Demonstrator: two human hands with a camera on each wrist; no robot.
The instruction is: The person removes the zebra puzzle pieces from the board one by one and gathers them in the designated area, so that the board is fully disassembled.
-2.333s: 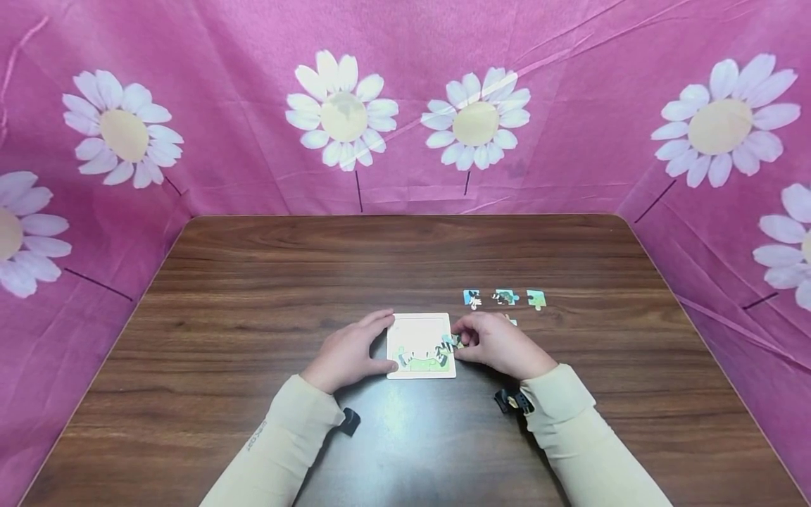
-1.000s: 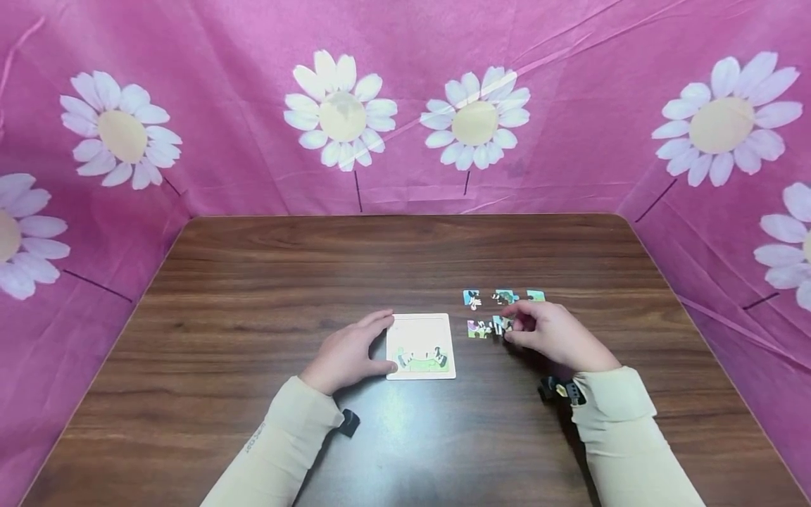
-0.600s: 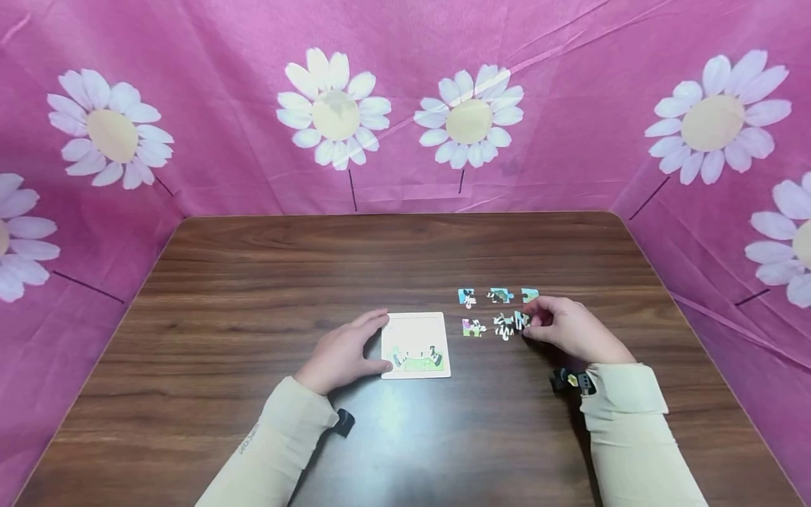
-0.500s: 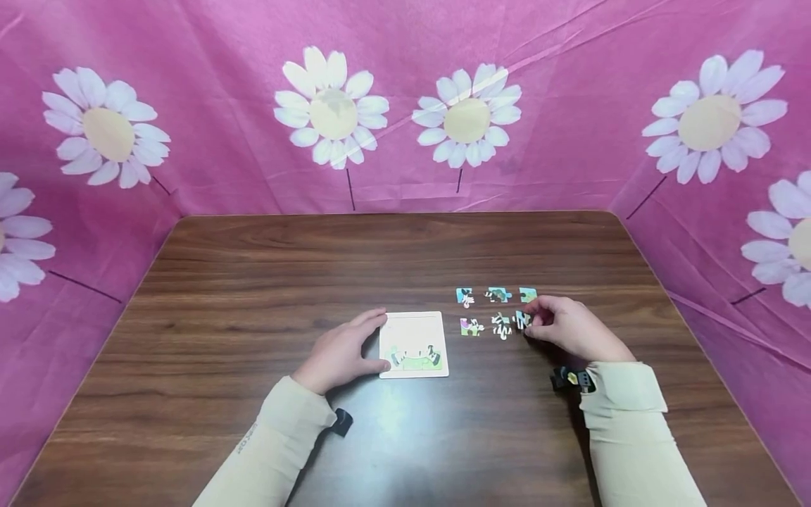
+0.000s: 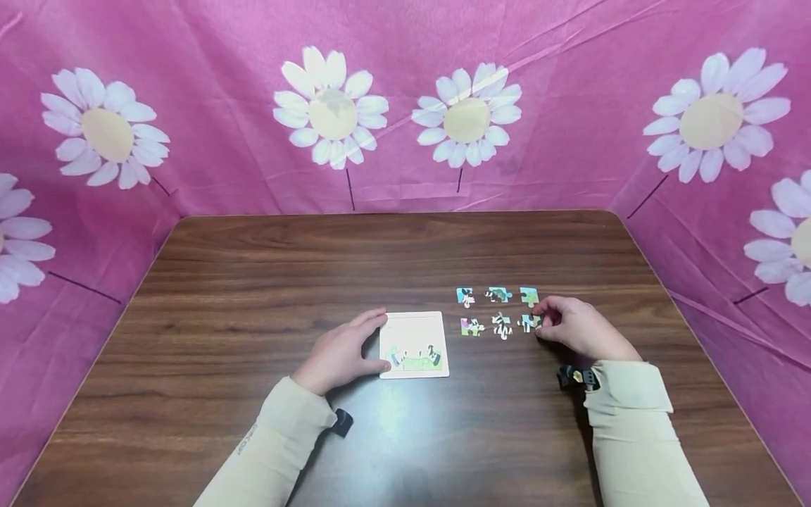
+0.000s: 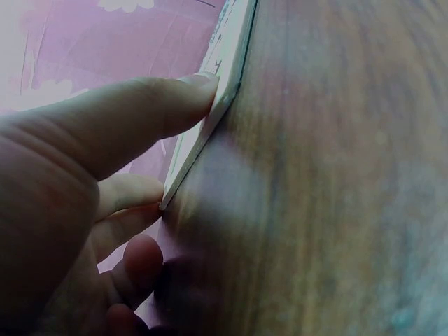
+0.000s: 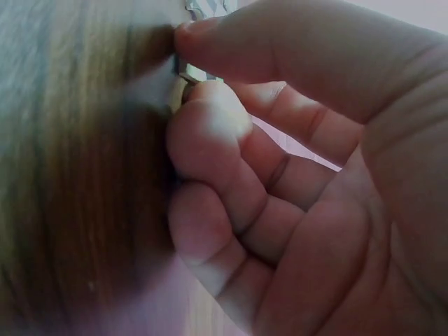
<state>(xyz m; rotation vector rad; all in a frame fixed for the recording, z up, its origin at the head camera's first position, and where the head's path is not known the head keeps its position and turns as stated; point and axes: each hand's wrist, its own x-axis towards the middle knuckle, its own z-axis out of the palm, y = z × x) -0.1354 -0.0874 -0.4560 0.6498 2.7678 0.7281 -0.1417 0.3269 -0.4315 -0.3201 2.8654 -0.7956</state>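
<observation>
Pink cloth (image 5: 405, 186) behind the table (image 5: 304, 260); left hand (image 5: 338, 355) touches the board (image 5: 412, 334), fingers outstretched; right hand (image 5: 579, 329) pinches a puzzle piece (image 5: 529, 323) at board's three o'clock, other pieces (image 5: 499, 296) crowding its nine-to-twelve side.

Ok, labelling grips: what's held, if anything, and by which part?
Left hand: puzzle board, by its left edge. Right hand: puzzle piece, by its right edge.

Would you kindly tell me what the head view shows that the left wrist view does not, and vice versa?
Only the head view: the right hand pinching a puzzle piece, and sleeves.
Only the left wrist view: fingertips tucked under the left hand.
Both: the left hand touching the puzzle tray, wooden table, pink floral backdrop.
</observation>
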